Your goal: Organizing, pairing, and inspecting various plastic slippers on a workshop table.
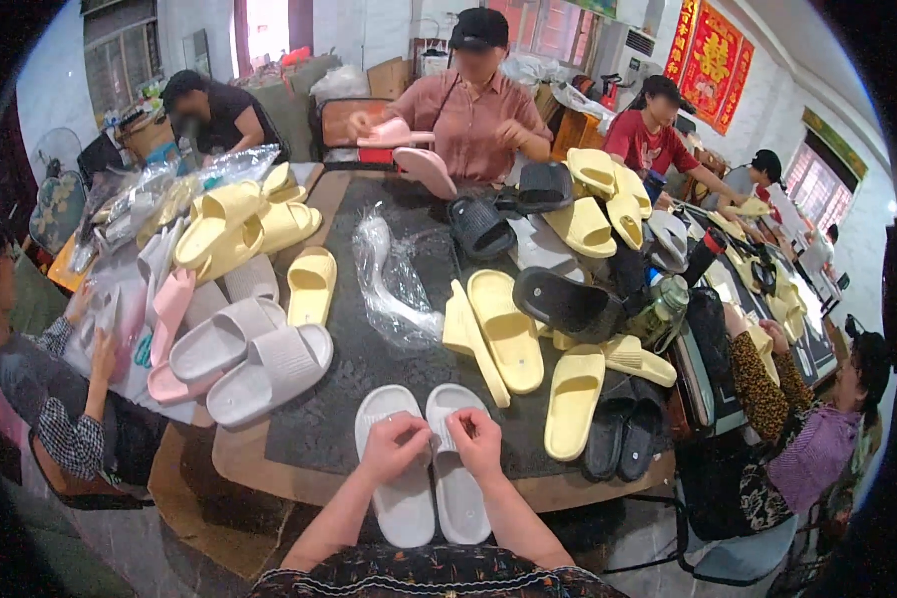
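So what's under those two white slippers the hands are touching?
The pair of white slippers lies side by side on the dark tabletop, heels jutting past its wooden edge. Both hands, left and right, cover their middles, so anything beneath stays hidden.

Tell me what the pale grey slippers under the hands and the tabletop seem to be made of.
Pale grey slippers: probably moulded foam or soft rubber, matte, one-piece with ribbed straps. Tabletop: dark speckled slab, stone-like, with a brown, seemingly wooden rim.

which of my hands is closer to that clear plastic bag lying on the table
Left. Your left hand, on the white slippers, sits almost straight below the clear plastic bag; your right hand is beside it, further to the right.
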Demonstrator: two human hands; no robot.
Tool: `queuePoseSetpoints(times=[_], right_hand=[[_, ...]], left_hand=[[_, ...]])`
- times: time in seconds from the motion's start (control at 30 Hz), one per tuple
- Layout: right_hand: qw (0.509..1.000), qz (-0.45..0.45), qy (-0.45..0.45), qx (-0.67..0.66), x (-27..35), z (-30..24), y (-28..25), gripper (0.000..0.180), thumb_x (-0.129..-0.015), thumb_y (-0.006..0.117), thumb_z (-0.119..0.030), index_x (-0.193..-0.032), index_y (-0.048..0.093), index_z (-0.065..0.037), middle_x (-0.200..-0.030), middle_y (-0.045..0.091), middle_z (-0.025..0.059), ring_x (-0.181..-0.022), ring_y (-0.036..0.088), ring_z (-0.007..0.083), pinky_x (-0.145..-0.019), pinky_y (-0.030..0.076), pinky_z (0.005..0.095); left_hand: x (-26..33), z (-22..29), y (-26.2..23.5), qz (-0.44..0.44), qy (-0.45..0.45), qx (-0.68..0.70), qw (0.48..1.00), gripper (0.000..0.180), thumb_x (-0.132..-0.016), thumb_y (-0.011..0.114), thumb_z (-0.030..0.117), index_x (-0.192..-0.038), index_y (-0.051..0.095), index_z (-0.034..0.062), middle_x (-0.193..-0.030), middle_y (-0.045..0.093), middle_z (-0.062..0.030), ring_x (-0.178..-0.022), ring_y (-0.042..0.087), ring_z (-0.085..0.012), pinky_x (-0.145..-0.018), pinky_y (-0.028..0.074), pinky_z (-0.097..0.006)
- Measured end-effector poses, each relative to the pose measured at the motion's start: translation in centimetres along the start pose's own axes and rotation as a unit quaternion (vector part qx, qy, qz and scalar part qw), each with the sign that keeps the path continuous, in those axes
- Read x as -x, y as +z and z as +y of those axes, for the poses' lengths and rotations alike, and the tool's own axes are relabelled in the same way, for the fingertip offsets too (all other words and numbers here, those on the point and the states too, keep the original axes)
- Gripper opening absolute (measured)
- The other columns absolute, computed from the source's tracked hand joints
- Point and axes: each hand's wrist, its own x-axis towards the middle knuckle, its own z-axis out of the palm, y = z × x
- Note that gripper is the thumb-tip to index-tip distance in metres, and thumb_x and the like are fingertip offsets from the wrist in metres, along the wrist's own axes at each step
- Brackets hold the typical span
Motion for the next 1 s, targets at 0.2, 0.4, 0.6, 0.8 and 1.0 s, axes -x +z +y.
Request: queuePoseSetpoints(times=[0.2, 0.4, 0.6, 0.8, 1.0], right_hand=[[0.999, -0.020, 0.011, -0.042, 0.4, -0.4, -0.3, 0.016, -0.085, 0.065, -0.008, -0.098, 0.059, -0.005, -0.087, 0.055, -0.0018, -0.072, 0.048, 0.0031, -0.060, 0.038, 0.0185], [0.896, 0.088, -0.347, 0.265, -1.1, -6.6, -2.4, 0.066, -0.077, 0.069, -0.017, -0.132, 0.036, -0.001, -0.136, 0.039, 0.0195, -0.087, 0.057, 0.0211, -0.077, 0.045, 0.0324], [0.862, 0.077, -0.479, 0.144, -3.3, -13.9, -2.8, 0.112, -0.076, 0.059, 0.010, -0.148, -0.012, -0.039, -0.153, -0.004, 0.0292, -0.063, 0.054, 0.0116, -0.072, 0.052, 0.0304], [0.835, -0.019, -0.537, 0.115, -4.8, -14.1, -1.6, 0.063, -0.073, 0.057, 0.006, -0.128, 0.043, -0.019, -0.099, 0.064, 0.0146, -0.066, 0.059, 0.0163, -0.064, 0.051, 0.0306], [0.946, -0.091, -0.295, 0.097, -3.1, -2.5, 1.8, 0.014, -0.069, 0.053, 0.002, -0.071, 0.065, -0.006, -0.068, 0.059, 0.0083, -0.061, 0.059, 0.0229, -0.056, 0.046, 0.0322]], left_hand=[[-0.2, 1.1, -0.3, 0.009, 0.020, -0.008, 1.000, 0.006, -0.078, 0.067, 0.005, -0.082, 0.066, 0.0003, -0.075, 0.064, -0.0073, -0.071, 0.061, -0.0167, -0.065, 0.047, -0.029], [-0.1, 0.7, -0.9, 0.003, 0.004, -0.027, 1.000, 0.007, -0.080, 0.068, 0.009, -0.081, 0.066, 0.0024, -0.076, 0.064, -0.0080, -0.071, 0.062, -0.0181, -0.064, 0.049, -0.030], [-1.0, 0.0, -0.8, 0.008, 0.010, -0.031, 0.999, 0.006, -0.079, 0.068, 0.006, -0.082, 0.066, 0.0020, -0.073, 0.061, -0.0058, -0.066, 0.058, -0.0134, -0.060, 0.045, -0.026], [-0.9, 0.2, -0.3, 0.005, 0.014, -0.029, 0.999, 0.005, -0.080, 0.068, 0.007, -0.082, 0.066, 0.0025, -0.073, 0.061, -0.0061, -0.066, 0.058, -0.0138, -0.060, 0.045, -0.026], [-0.2, 0.2, -0.3, 0.006, 0.015, -0.004, 1.000, 0.009, -0.079, 0.069, 0.009, -0.082, 0.064, 0.0011, -0.074, 0.062, -0.0077, -0.068, 0.059, -0.0175, -0.063, 0.047, -0.029]])
